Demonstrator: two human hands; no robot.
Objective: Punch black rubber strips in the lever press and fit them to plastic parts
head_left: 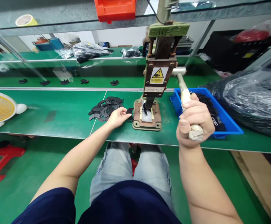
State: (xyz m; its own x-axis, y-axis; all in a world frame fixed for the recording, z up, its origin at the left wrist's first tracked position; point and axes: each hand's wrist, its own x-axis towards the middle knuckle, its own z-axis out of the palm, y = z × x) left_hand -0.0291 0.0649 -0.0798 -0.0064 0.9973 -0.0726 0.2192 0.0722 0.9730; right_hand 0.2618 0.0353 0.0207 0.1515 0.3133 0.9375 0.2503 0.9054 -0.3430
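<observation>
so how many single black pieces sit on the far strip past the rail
5 black pieces, in a row left to right: far left, next, middle, fourth, last, just left of the press, which may hide others.

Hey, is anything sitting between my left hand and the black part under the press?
Only one loose black piece, at the left hand's fingertips beside the press base. The black part lies just past it on the white pad.

The cloth-wrapped lever (185,93) slants downward; the black curved piece (130,110) lies flat by the press base (147,125).
</observation>
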